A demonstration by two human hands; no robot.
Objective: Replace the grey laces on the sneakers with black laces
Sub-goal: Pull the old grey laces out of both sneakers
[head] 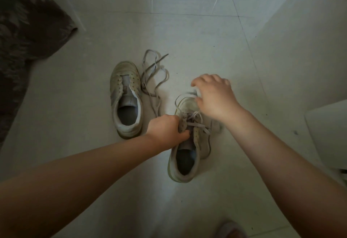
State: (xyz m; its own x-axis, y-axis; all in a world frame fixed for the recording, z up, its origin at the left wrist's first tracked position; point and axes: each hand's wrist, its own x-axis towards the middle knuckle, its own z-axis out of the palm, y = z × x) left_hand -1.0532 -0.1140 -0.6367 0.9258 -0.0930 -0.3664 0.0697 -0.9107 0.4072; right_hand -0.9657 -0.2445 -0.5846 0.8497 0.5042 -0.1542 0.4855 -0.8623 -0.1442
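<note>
At the lower edge of the head view, a blurred greyish object (230,229) lies on the pale tiled floor (187,31); its identity cannot be determined.

Both bare forearms extend forward from the bottom corners. Between them stands the right-hand sneaker (189,144), pale with a dark insole, toe pointing away from the person. Its grey lace (195,124) is partly threaded: loosened crossings lie over the tongue, and slack loops spill to both sides of the toe end.

The left hand (166,131) grips this sneaker at the eyelet flap and tongue, fingers and thumb curled round the material, at the side nearer the other shoe.

The right hand (214,95) is positioned over the toe of the same sneaker, fingers bent downward and slightly apart. A lace loop lies directly beneath the fingertips; whether the fingers pinch it cannot be determined.

To the left, apart from the first, stands the second sneaker (126,99), unlaced, eyelets bare, tongue exposed. Just beside its right flank lies a removed grey lace (155,72) in loose coils on the floor, one strand trailing toward the left hand.

At the far left lies a dark patterned rug (24,31). At the right edge is a white object (330,125), partly cut off.
</note>
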